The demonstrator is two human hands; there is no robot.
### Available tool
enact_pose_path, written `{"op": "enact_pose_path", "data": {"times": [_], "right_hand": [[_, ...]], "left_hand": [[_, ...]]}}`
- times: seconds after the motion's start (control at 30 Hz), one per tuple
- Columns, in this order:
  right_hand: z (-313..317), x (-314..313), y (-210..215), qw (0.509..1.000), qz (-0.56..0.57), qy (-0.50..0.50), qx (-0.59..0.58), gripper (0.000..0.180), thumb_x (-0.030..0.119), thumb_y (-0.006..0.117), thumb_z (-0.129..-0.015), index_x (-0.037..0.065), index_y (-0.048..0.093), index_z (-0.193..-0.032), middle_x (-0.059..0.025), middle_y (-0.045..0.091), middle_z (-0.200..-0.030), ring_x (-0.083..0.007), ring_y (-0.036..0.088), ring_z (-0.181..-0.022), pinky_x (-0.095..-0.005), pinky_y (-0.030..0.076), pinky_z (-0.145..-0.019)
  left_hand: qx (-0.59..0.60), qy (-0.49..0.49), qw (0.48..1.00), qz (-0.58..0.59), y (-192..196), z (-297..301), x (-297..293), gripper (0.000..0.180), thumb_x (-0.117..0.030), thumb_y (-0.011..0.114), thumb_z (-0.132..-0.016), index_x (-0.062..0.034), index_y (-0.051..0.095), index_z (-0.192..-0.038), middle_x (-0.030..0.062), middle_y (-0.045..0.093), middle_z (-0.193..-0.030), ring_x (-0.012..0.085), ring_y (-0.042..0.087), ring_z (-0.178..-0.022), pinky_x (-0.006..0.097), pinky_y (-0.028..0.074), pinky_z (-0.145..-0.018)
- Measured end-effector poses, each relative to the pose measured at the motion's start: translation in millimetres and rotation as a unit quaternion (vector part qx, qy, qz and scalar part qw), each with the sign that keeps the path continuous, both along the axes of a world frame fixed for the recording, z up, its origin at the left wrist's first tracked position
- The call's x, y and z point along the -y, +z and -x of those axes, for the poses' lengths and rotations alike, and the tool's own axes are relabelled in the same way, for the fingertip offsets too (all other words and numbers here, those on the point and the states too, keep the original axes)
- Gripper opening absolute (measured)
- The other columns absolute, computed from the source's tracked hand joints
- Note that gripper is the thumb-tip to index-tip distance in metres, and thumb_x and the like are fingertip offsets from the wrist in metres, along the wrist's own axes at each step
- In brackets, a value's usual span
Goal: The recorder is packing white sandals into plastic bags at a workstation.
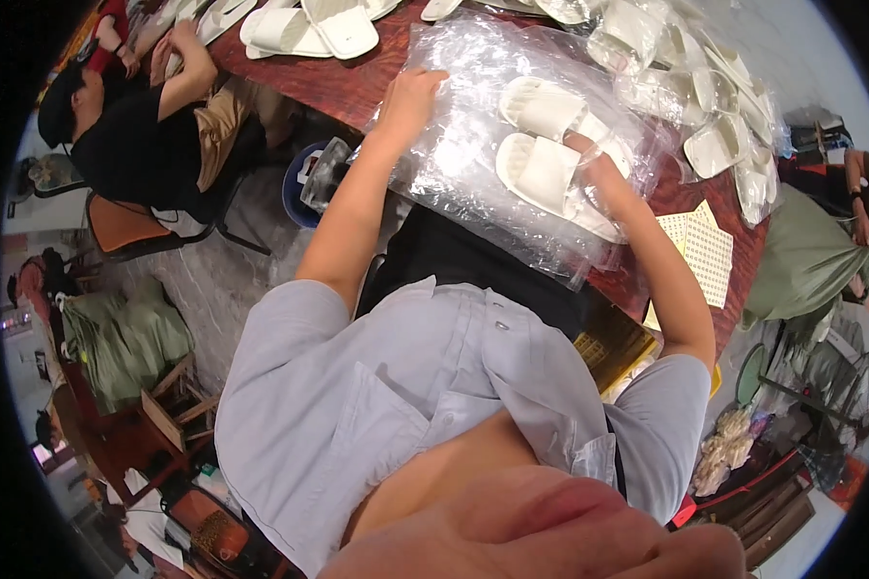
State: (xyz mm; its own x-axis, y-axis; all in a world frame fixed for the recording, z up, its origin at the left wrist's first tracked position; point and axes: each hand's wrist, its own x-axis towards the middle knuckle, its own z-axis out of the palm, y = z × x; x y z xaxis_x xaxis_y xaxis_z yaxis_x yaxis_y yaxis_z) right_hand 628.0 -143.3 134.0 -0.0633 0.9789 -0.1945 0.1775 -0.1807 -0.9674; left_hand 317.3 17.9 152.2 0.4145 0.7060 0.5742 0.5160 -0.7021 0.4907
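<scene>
At far left, a seated co-worker in a black top [130, 145], bent over the reddish-brown counter [343, 85] beside a row of loose white slippers [304, 27]. Below the counter's edge, a blue bin [297, 198] stuffed with crumpled clear plastic. Left hand [413, 96] spread open and flat, palm down, pressing the near-left part of a stack of clear plastic bags [473, 159] on the counter. To its right, a pair of white slippers [543, 145] lying side by side, toes toward the left, apparently inside the topmost bag. Right hand [594, 162] pushed into that bag's open mouth, just beside the slippers and seen only through the film; whether closed on a slipper or merely touching one, impossible to tell. Hands apart, the pair between them. Farther right, a heap of bagged slippers [710, 106], each clear bag holding a white pair, piled toward the counter's far corner. Near the right forearm, sheets of small stickers [705, 253] flat on the counter. At far right, another person's arm above green cloth [806, 261].
</scene>
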Motion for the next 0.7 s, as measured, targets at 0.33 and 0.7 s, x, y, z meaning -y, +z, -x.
{"op": "enact_pose_path", "data": {"times": [0.33, 0.7], "right_hand": [[3.4, -5.4, -12.2, 0.96, -0.127, 0.053, 0.244, 0.036, 0.014, 0.05, -0.093, 0.0, 0.058, -0.124, -0.0234, 0.06, -0.127, -0.0378, 0.057, -0.117, -0.0414, 0.042, -0.103], [-22.4, 50.1, 31.4, 0.845, -0.3, 0.109, 0.429, 0.031, -0.001, 0.064, -0.074, -0.004, 0.07, -0.104, -0.0195, 0.066, -0.116, -0.0361, 0.059, -0.114, -0.0389, 0.048, -0.097]], "left_hand": [[-0.248, -0.093, 0.96, -0.087, 104.5, -78.8, 71.7, 0.05, -0.045, 0.058, -0.093, -0.0269, 0.054, -0.139, 0.0175, 0.057, -0.129, 0.0373, 0.049, -0.124, 0.052, 0.043, -0.096], [-0.211, -0.076, 0.973, -0.05, -36.8, -105.7, 54.8, 0.067, -0.067, 0.053, -0.088, -0.0373, 0.043, -0.147, 0.0172, 0.046, -0.138, 0.04, 0.032, -0.138, 0.065, 0.017, -0.107]]}}
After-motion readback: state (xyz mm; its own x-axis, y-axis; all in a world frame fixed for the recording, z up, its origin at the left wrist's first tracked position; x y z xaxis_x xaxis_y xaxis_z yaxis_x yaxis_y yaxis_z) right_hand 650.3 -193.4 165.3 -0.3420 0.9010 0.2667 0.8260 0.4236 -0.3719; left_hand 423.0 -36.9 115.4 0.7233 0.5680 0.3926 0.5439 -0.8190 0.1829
